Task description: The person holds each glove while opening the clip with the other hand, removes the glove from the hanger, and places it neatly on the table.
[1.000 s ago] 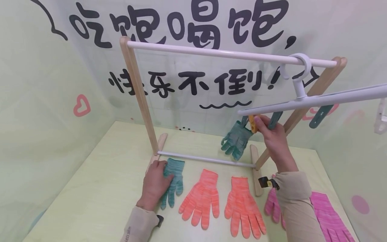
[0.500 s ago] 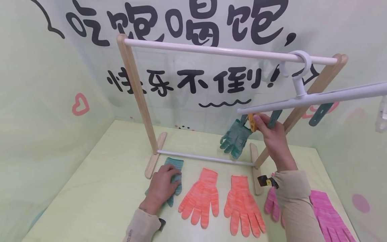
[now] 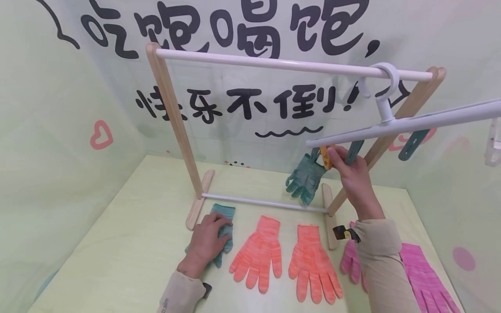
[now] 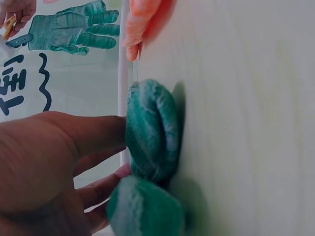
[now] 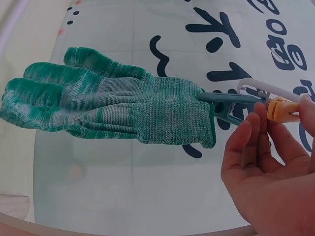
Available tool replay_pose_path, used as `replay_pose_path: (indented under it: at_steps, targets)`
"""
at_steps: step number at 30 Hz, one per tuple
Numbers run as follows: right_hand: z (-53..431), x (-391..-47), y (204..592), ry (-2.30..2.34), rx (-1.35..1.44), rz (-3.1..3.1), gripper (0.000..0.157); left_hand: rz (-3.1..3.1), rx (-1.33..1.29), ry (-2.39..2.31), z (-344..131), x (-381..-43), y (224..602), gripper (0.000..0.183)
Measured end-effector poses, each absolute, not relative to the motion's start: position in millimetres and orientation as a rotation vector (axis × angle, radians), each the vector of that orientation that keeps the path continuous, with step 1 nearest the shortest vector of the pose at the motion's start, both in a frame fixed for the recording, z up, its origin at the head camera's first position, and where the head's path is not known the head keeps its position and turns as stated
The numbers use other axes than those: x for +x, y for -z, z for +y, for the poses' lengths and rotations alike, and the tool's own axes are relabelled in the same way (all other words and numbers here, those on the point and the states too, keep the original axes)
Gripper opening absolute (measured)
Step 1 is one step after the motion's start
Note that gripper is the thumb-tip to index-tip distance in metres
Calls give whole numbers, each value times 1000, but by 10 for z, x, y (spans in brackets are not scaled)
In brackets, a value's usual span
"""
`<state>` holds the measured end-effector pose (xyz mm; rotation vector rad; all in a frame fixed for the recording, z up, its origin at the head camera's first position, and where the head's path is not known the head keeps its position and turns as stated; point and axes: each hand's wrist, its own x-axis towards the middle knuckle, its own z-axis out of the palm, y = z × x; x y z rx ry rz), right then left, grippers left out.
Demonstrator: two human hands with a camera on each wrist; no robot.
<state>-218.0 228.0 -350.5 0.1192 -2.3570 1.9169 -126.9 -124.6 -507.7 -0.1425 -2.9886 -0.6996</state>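
My left hand [image 3: 205,243] lies over a green knit glove [image 3: 225,211] on the table, thumb and fingers curled at its sides. In the left wrist view the finger part of this glove [image 4: 151,132] looks bunched between thumb and fingers. Up at the white hanger [image 3: 368,131], my right hand [image 3: 358,184] pinches an orange clothespin [image 3: 325,158]. Beside that clothespin, a second green glove [image 3: 304,179] hangs by its cuff from a teal clothespin [image 5: 226,98], fingers downward. The right wrist view shows the hanging glove's cuff [image 5: 174,110] just past my fingertips.
The hanger hooks over the white top rod [image 3: 274,62] of a wooden-sided rack. More teal clothespins [image 3: 414,144] hang along it. Two orange gloves [image 3: 258,252] lie flat in front, with pink gloves [image 3: 424,274] at the right, partly behind my right sleeve. A printed wall stands behind.
My left hand has shifted right and slightly down, from the glove's left edge to over its middle, with its fingers now curling around it. The right hand stays at the orange clothespin.
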Motion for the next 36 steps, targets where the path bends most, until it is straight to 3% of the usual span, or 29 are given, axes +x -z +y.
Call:
replay_pose_path:
  at_steps: [9, 17, 36]
  targets:
    - [2285, -2171, 3506, -1881, 145, -2380, 45, -2958, -122, 750, -1171, -1308, 4898, 31]
    - [2291, -2162, 3490, -1869, 116, -2401, 47, -2739, -213, 1048, -758, -1573, 4495, 28]
    - [2309, -2118, 3500, -1887, 137, -2409, 47, -2671, -334, 1569, 123, -2414, 4099, 77]
